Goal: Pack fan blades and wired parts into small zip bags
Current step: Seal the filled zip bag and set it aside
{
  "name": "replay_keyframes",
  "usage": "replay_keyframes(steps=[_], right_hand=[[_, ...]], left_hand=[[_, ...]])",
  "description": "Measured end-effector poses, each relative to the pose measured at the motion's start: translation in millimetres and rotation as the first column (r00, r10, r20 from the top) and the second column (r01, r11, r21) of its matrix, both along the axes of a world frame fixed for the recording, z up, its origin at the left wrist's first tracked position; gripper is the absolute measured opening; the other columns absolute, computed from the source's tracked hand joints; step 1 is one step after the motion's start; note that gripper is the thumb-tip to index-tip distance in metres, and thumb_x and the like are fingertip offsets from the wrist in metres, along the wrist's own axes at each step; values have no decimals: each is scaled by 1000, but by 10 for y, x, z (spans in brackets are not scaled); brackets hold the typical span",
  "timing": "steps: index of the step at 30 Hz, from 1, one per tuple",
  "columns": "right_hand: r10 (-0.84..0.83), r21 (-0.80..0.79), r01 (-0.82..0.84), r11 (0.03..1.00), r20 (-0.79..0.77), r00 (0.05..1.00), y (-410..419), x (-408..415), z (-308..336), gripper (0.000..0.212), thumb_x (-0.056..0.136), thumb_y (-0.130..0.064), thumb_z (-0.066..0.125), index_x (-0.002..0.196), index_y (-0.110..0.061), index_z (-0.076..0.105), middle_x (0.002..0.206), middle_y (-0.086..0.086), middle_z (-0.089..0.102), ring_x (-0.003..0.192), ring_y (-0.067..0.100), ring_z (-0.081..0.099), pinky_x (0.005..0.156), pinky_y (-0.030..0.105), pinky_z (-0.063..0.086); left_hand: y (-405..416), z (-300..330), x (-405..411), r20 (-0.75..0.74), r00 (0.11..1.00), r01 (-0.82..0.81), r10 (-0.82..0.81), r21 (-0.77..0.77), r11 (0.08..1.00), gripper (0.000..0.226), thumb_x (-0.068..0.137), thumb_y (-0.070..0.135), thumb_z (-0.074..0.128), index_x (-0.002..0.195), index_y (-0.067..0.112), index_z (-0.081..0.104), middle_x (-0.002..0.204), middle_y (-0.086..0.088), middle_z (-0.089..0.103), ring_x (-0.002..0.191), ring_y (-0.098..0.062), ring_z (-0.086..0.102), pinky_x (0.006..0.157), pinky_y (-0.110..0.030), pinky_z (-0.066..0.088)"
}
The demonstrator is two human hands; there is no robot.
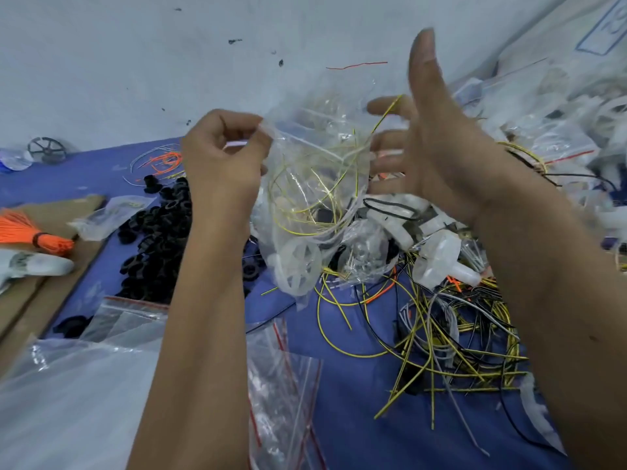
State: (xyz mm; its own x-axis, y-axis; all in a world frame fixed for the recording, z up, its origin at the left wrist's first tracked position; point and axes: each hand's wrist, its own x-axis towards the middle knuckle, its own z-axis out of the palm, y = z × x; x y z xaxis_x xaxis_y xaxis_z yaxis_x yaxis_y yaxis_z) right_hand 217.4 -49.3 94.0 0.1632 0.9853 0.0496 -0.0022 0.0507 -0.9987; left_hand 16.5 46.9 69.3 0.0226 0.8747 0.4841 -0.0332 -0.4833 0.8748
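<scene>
My left hand [220, 161] pinches the top corner of a small clear zip bag [315, 184] and holds it up above the blue mat. Inside the bag lie coiled yellow wires and a translucent white fan blade [298, 266] at the bottom. My right hand [437, 147] is beside the bag's right edge with straight, spread fingers and the thumb pointing up; a yellow wire [386, 113] runs across its fingers. Whether the fingers touch the bag is unclear.
A pile of black rings [156, 239] lies left of the bag. Loose yellow, black and grey wires [458, 337] tangle at the right. Empty zip bags [281, 385] lie near me. Filled bags [559, 130] heap at the far right. An orange wire bundle [30, 232] rests on cardboard.
</scene>
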Motion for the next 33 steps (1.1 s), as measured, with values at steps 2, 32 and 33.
replay_keyframes(steps=[2, 32, 33], right_hand=[[114, -47, -108, 993, 154, 981, 30, -50, -102, 87, 55, -82, 74, 123, -30, 56, 110, -1, 73, 100, 19, 74, 86, 46, 60], [334, -333, 28, 943, 942, -35, 78, -403, -378, 62, 72, -30, 90, 128, -33, 64, 119, -1, 65, 113, 26, 60, 88, 38, 54], [321, -319, 46, 947, 946, -48, 89, -417, -410, 58, 74, -26, 88, 126, -31, 65, 118, 2, 65, 114, 28, 60, 87, 38, 53]], left_hand=[[32, -79, 25, -52, 998, -18, 16, -33, 999, 12, 89, 13, 73, 82, 19, 66, 81, -3, 68, 71, -17, 60, 61, -30, 52], [-81, 242, -53, 60, 998, -16, -8, 380, 925, 27, 60, -10, 40, 71, 8, 58, 77, -5, 55, 80, -12, 51, 71, -21, 34], [-86, 259, -49, 85, 996, 5, -40, 381, 924, 28, 60, -9, 40, 69, 11, 57, 78, -6, 55, 83, -13, 52, 74, -20, 35]])
